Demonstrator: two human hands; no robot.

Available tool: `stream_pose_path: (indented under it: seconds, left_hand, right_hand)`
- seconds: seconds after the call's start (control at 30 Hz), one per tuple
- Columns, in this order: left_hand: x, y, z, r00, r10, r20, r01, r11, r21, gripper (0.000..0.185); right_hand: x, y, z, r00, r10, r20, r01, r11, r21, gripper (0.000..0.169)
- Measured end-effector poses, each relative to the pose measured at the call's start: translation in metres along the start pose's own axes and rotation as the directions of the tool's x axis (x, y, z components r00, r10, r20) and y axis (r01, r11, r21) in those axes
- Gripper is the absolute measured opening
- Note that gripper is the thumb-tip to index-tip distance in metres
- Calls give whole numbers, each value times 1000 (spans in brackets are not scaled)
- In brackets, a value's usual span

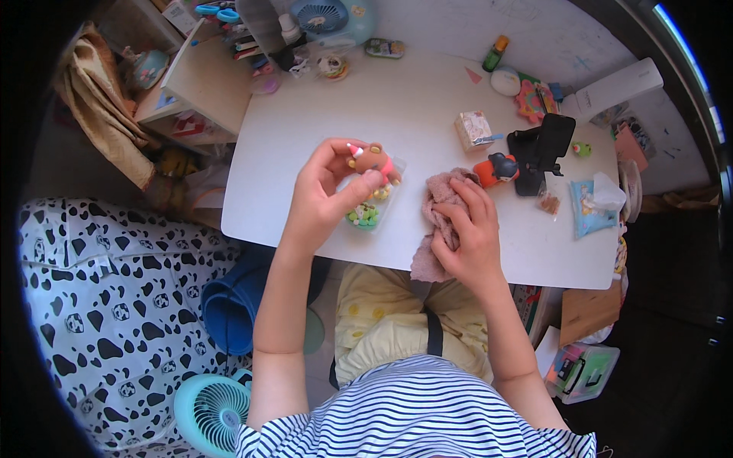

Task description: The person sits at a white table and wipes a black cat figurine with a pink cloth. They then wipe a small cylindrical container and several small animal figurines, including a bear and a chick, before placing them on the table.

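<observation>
Between the thumb and fingers of my left hand [327, 192] is a small brown bear figurine [369, 163] with a pink scarf and a red-and-white hat. Below it on the white desk lies a clear plastic tray [382, 220], partly hidden by that hand. A green figure [362, 216] and a small yellow one [380, 193] show in the tray. My right hand [472, 243] grips a crumpled dusty-pink cloth [440, 197], whose lower end hangs at the desk's front edge. Just beyond the cloth sits an orange figure with a dark top [497, 170].
A black phone stand [541, 151], a small patterned box [474, 130] and a blue wipes packet [592, 209] are on the right. At the back stand a green bottle [495, 54] and a blue fan [326, 17]. A wooden shelf [200, 86] borders the desk's left.
</observation>
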State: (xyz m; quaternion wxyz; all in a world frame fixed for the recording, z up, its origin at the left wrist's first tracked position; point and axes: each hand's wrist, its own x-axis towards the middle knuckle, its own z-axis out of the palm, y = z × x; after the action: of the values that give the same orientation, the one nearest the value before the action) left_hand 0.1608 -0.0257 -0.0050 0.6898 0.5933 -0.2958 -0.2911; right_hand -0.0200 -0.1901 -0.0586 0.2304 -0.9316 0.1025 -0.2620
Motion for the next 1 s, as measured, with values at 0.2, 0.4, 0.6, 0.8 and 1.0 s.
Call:
stream_pose_path:
  seconds: [0.2, 0.4, 0.6, 0.8, 1.0]
  left_hand:
    - [-39, 12, 30, 951, -236, 199, 291, 901, -321, 35]
    - [-63, 17, 56, 903, -360, 235, 417, 867, -274, 40]
    - [-80, 19, 70, 903, -346, 256, 405, 884, -233, 41]
    - [-102, 18, 83, 915, -291, 278, 382, 845, -374, 64]
    - [-123, 11, 98, 967, -183, 180, 242, 886, -396, 73]
  right_hand:
    - [-2, -21, -24, 994, 32, -105, -16, 988, 153, 66]
    - [-11, -41, -57, 1000, -12, 22, -5, 757, 654, 76]
    - [-24, -42, -67, 997, -55, 55, 6, 756, 654, 73]
    - [-43, -47, -65, 997, 67, 32, -66, 586, 808, 69]
    - [-56, -48, -66, 989, 118, 84, -128, 446, 886, 72]
